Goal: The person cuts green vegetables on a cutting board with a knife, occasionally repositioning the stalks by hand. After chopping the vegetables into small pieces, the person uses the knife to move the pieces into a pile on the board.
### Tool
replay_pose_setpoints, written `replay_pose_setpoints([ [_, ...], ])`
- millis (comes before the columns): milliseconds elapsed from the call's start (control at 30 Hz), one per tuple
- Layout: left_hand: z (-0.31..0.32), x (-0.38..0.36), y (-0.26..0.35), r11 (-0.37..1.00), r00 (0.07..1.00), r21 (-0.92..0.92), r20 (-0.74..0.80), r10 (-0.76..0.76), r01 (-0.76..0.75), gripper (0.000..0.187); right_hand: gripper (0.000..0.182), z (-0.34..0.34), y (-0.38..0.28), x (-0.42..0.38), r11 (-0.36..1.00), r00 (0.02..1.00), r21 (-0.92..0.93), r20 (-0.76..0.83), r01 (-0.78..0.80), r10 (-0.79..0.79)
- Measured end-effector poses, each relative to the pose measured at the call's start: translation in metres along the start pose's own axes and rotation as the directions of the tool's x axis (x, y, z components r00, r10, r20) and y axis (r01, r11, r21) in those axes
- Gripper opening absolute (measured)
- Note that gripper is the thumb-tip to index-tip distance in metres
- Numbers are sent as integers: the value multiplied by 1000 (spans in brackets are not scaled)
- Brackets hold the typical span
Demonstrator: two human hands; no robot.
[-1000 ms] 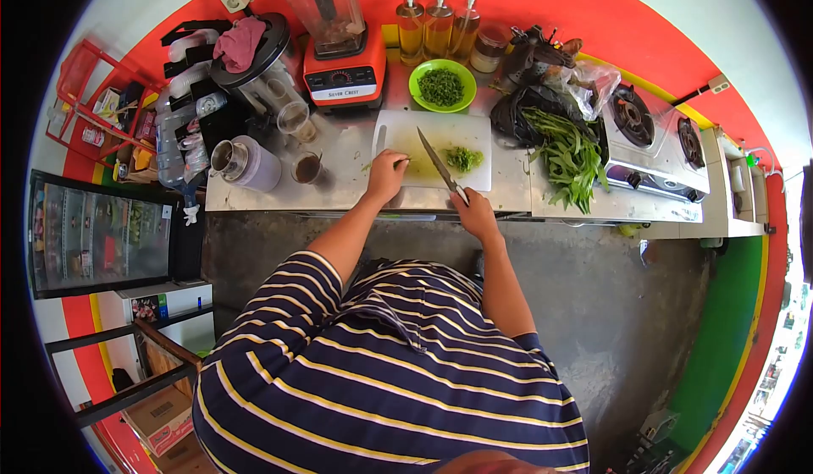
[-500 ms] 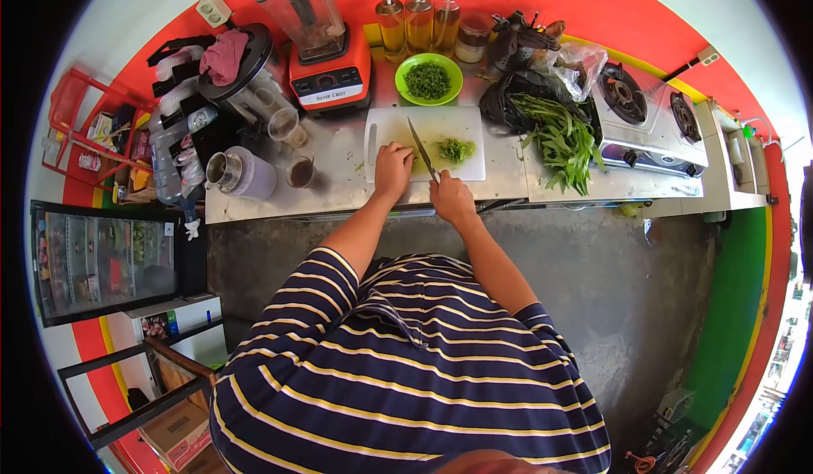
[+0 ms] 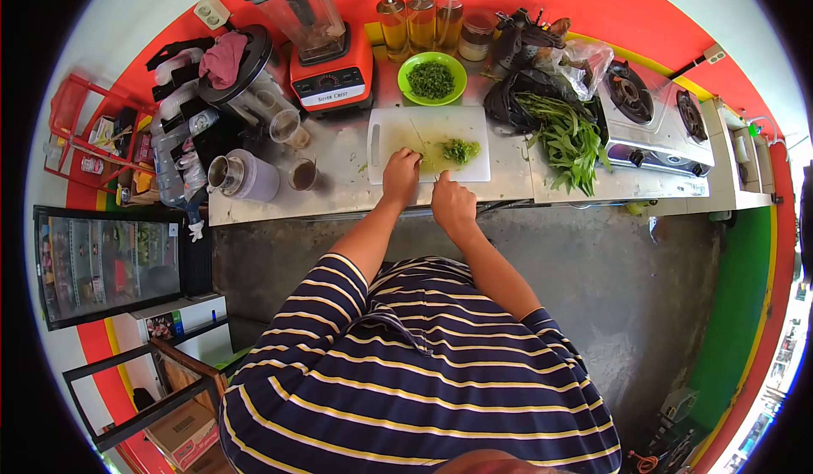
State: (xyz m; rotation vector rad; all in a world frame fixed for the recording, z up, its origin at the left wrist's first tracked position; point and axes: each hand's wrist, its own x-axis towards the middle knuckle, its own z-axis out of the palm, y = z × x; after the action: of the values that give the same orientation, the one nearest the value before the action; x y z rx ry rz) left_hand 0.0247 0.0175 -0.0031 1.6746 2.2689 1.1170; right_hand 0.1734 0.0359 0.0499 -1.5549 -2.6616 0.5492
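My right hand [image 3: 455, 201] grips a kitchen knife [image 3: 417, 132] by its handle at the front edge of a white cutting board [image 3: 386, 125]. The blade points away from me and shows as a thin line, nearly edge-on. Left of the blade, my left hand [image 3: 402, 175] rests on the board with its fingers curled and pressed together. What lies under those fingertips is hidden. A small heap of chopped greens [image 3: 460, 151] sits on the board, right of the knife. Behind the board stands a bright green bowl [image 3: 461, 83] filled with chopped greens.
Leafy stalks [image 3: 569, 140] spill from a black bag [image 3: 511, 101] at the right, beside a gas stove [image 3: 648, 127]. Left are a glass of dark liquid [image 3: 303, 174], a steel-mouthed flask [image 3: 250, 178] and a red blender [image 3: 332, 83]. Pump bottles [image 3: 421, 25] line the back.
The blade has turned from showing its flat side to nearly edge-on. My left hand has shifted slightly right, closer to the knife. The whole view has moved slightly.
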Motion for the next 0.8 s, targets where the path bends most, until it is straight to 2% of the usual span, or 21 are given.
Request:
replay_pose_setpoints([
  [200,-3,3,5,997,998,61,23,-56,54,13,20,23,-2,0,997,1000,-74,7,24,-24],
  [267,-3,-1,5,997,999,52,7,-49,48,15,11,31,-1,-3,989,999,-150,-47,7,-14],
  [400,-3,-3,4,998,999,39,-11,-49,49,17,14,34,-4,5,981,1000,-194,-29,1,-7],
  [467,-1,-7,0,998,999,22,-17,-50,50,16,16,25,-5,16,995,998,-93,63,32,-26],
  [567,-4,-2,-5,999,998,-29,-44,-37,36,16,23,5,-7,18,993,986,-113,165,44,-25],
  [633,-5,4,-8,989,987,2,66,-147,147,15,27,7,-5,10,994,984,-99,176,37,-19],
  [800,-9,10,-13,959,963,-100,75,-258,265,13,33,14,-10,-2,995,977,-95,210,0,20],
])
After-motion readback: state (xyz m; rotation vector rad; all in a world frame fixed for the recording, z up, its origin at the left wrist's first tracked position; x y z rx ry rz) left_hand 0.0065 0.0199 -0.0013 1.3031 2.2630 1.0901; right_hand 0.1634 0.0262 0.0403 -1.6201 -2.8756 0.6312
